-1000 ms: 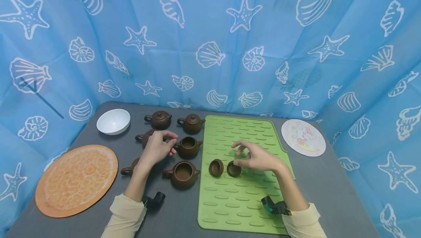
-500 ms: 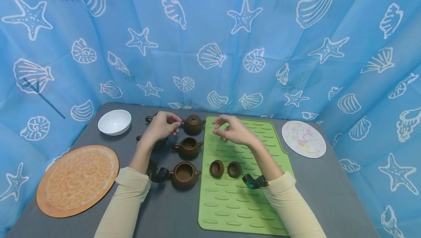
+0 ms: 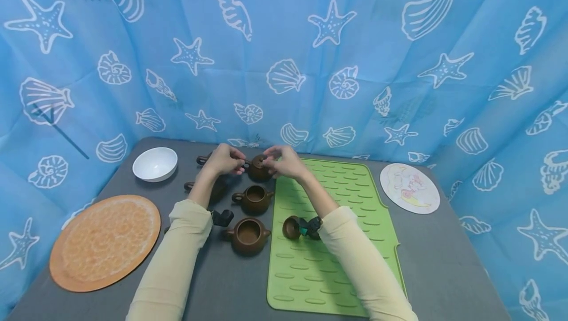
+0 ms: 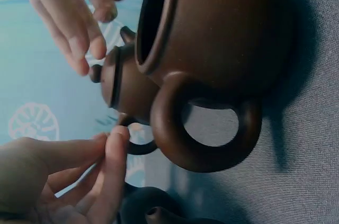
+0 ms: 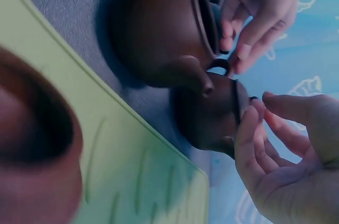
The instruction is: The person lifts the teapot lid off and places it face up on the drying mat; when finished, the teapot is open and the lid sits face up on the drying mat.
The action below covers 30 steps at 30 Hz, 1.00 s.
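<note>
At the back of the table my left hand (image 3: 224, 160) pinches the handle of a small dark brown lidded teapot (image 3: 259, 170) between thumb and fingertips. From the other side my right hand (image 3: 284, 161) hovers with loosely bent fingers close to the lid's round knob (image 4: 95, 73). Those fingertips are at the knob, but a grip on it is not visible. In front of this teapot stand two lidless teapots, a middle one (image 3: 255, 199) and a nearer one (image 3: 247, 236). An upturned lid (image 3: 291, 227) lies on the green mat; my right wrist camera hides most of another.
More brown teapots (image 3: 188, 186) stand to the left, partly behind my left arm. A white bowl (image 3: 155, 164) and an orange round mat (image 3: 104, 243) lie further left. The green mat (image 3: 301, 281) spreads under my right arm; a white round mat (image 3: 409, 188) lies right.
My right hand has moved from beside the lids on the green mat, back and left to the rear teapot. My left hand has moved back and right to its handle.
</note>
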Each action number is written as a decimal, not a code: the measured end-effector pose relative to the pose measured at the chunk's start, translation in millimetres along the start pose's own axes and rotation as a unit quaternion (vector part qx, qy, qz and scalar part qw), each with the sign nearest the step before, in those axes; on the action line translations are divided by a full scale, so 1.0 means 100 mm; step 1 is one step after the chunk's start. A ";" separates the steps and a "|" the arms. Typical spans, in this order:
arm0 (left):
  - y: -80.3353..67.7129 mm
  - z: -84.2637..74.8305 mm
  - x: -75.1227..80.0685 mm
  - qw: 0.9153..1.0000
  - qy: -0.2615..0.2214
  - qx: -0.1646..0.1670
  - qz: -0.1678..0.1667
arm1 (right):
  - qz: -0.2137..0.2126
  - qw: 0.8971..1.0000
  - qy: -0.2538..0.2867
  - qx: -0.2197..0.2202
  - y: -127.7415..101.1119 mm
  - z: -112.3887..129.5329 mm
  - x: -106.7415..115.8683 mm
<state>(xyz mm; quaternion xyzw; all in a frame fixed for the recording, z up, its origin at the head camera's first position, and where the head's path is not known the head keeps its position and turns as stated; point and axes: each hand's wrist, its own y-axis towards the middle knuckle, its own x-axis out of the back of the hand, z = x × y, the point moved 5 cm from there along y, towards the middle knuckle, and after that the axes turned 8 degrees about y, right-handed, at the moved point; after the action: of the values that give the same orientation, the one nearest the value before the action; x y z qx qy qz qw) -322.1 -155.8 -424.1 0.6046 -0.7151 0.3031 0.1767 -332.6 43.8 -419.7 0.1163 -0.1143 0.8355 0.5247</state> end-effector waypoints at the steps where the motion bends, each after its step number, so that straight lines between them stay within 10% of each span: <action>1: 0.01 0.01 -0.01 1.000 -0.003 0.004 -0.002 | -0.005 1.000 0.004 -0.004 0.03 -0.02 -0.02; 30: 0.05 0.13 -0.02 0.998 -0.055 0.016 -0.015 | -0.038 0.998 0.012 0.051 -0.22 0.04 0.01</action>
<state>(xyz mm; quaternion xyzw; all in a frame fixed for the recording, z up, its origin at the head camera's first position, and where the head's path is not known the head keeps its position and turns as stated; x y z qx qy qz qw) -325.1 -162.5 -436.3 0.6333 -0.7098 0.2787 0.1319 -312.9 52.9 -414.5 0.1367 -0.0607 0.8213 0.5506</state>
